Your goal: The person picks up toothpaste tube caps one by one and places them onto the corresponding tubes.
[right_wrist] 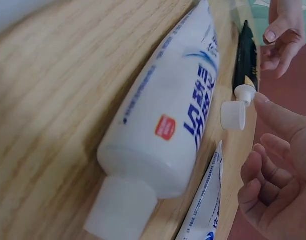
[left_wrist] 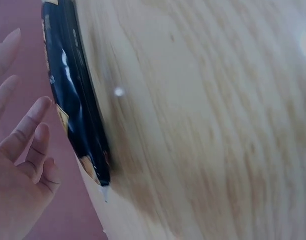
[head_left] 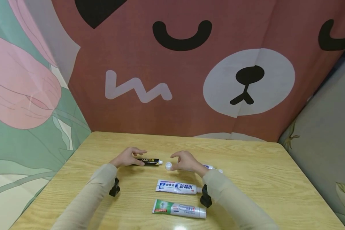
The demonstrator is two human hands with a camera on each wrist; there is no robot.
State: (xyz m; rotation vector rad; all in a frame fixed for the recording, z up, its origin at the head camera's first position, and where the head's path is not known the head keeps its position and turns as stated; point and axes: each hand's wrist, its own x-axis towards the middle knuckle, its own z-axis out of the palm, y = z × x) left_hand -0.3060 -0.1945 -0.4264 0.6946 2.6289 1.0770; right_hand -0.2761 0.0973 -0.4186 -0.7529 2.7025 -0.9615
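Observation:
A black toothpaste tube (head_left: 151,162) lies on the table with its bare white nozzle facing right. My left hand (head_left: 131,156) is at its tail end, fingers loosely spread and thumb overlapping the tube; the left wrist view shows the fingers (left_wrist: 25,125) beside it. Just right of the nozzle sits a round white cap (head_left: 168,165). My right hand (head_left: 186,160) is beside this cap, thumb tip right at it and the other fingers loosely bent. A white-and-blue toothpaste tube (head_left: 209,166) lies partly hidden behind my right hand and wrist.
Nearer on the wooden table (head_left: 126,198) lie another white-and-blue toothpaste tube (head_left: 176,187) and a green-and-white toothpaste tube (head_left: 179,209), roughly parallel. A curtain with a bear print (head_left: 189,121) hangs along the table's far edge.

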